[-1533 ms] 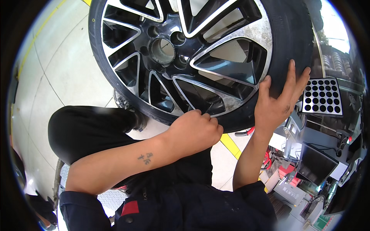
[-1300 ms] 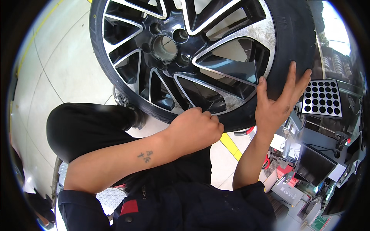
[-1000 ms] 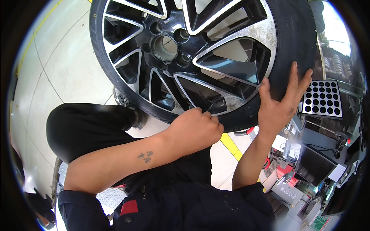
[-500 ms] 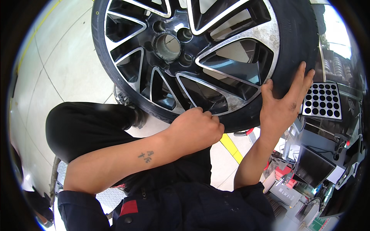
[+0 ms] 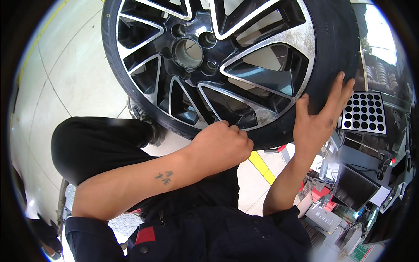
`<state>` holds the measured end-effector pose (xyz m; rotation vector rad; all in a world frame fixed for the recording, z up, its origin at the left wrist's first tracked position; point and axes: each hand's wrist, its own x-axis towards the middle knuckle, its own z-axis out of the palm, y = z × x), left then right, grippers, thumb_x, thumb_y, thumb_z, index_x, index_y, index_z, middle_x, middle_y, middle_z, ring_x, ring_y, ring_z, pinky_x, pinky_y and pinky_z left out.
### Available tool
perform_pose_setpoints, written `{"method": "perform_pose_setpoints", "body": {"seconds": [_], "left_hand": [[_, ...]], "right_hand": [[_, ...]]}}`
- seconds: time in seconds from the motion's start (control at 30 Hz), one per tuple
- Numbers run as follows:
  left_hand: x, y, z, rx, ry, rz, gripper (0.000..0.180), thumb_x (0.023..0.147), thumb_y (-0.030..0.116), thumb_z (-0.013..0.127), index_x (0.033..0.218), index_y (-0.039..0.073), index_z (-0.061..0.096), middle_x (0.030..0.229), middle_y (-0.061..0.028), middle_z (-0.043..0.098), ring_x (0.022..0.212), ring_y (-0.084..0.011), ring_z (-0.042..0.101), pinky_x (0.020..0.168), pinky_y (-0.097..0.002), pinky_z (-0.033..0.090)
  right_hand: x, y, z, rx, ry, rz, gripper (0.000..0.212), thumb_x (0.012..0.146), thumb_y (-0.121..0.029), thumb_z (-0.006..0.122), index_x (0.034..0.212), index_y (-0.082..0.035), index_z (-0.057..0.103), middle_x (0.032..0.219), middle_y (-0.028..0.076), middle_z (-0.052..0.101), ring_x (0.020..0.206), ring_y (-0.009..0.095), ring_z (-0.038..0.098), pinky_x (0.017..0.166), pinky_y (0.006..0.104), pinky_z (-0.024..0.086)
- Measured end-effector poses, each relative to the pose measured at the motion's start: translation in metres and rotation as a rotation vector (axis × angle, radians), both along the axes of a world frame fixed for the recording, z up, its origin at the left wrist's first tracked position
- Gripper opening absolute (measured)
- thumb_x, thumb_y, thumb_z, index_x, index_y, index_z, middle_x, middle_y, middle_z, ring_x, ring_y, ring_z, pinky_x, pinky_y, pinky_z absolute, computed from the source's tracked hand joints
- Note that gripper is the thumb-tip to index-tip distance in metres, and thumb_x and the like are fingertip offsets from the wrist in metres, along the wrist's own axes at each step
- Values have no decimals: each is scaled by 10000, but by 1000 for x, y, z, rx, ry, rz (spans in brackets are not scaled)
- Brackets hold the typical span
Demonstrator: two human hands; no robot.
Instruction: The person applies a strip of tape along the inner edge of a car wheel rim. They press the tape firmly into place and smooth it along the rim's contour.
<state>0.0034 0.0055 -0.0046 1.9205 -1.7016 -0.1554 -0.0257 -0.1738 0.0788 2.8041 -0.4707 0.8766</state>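
A large car wheel leans in front of me, its black-and-silver alloy rim [image 5: 262, 109] set in a black tyre [image 5: 334, 48]. At the rim's near lower edge my left hand [image 5: 223, 146] is closed in a fist, its knuckles up. Whatever sits inside those curled fingers is hidden. Against the tyre's right sidewall lies my right hand [image 5: 318, 120], fingers stretched out and apart. Its thumb reaches to the edge of the rim. The near part of the tyre is partly covered by both hands.
Right of the wheel lies a pale sheet with rows of black discs [image 5: 363, 112]. Beyond my right forearm are a dark monitor [image 5: 355, 187], a grey machine [image 5: 323, 218] and cables. My bent knee [image 5: 87, 144] stands at left. Yellow floor tape [image 5: 262, 168] runs beneath the wheel.
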Motion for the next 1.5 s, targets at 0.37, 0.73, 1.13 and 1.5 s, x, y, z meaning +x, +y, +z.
{"method": "perform_pose_setpoints", "body": {"seconds": [0.37, 0.73, 1.13, 1.5], "left_hand": [[2, 1, 1, 15, 9, 3, 100, 699, 114, 605, 755, 32, 593, 703, -53, 611, 687, -198, 642, 643, -290, 501], [3, 5, -1, 1, 24, 1, 99, 696, 116, 605, 749, 33, 592, 694, -53, 606, 683, -197, 642, 631, -292, 500], [5, 6, 1, -6, 16, 9, 101, 689, 112, 607, 746, 29, 598, 695, -53, 608, 680, -191, 639, 614, -284, 496], [6, 3, -3, 55, -9, -46, 113, 699, 107, 607, 777, 25, 601, 727, -66, 627, 696, -202, 648, 639, -286, 502]], "right_hand": [[0, -2, -9, 1, -4, 0, 838, 672, -103, 610, 1448, -133, 297, 1505, 219, 183, 1377, 443, 169, 1098, 544, 167], [-1, 2, -16, -49, -9, -27, 835, 683, -133, 610, 1452, -126, 285, 1501, 220, 179, 1373, 451, 161, 1096, 550, 148], [-11, -2, -18, -42, 45, -20, 822, 691, -143, 616, 1448, -128, 295, 1505, 234, 156, 1374, 463, 146, 1091, 559, 148], [-27, -13, -29, -33, -7, 62, 605, 808, -162, 589, 1387, -129, 419, 1488, 229, 230, 1357, 492, 173, 1080, 571, 176]]}}
